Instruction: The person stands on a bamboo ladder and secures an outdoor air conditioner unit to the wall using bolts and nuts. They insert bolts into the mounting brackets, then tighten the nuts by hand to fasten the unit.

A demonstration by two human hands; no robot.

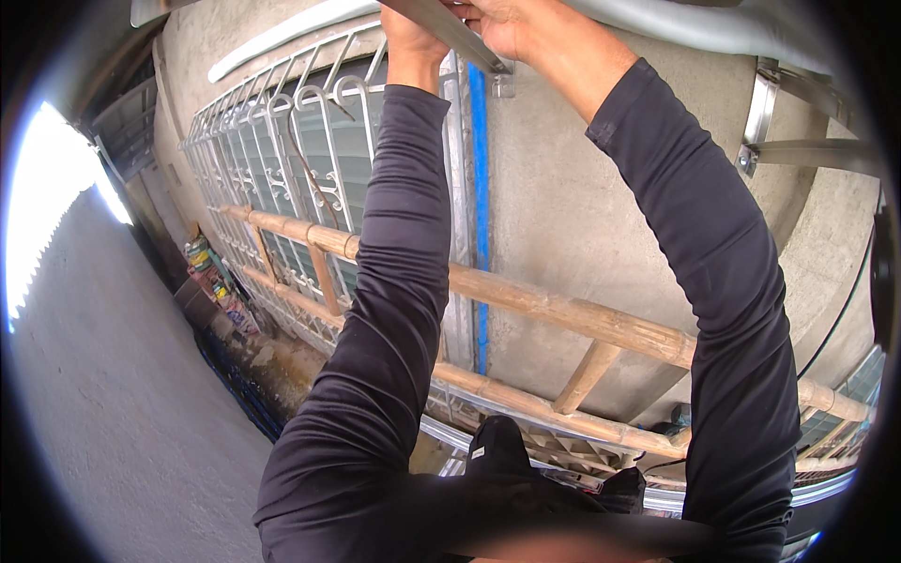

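Note:
Both arms, in black sleeves, reach up to the top of the head view, where a grey metal bar slants down toward the wall. My left hand is behind the bar at its left side; its fingers are hidden by the bar and the picture's edge. On the other side, my right hand has its fingers bent close together against the bar. Whatever those fingers hold is too small or hidden to make out. A small metal bracket sits on the wall by the bar's lower end.
Below my hands, a bamboo ladder-like frame crosses in front of the concrete wall. A white window grille stands left, beside a vertical blue strip. Metal framing is at right. Far below lies a narrow passage with stacked sacks.

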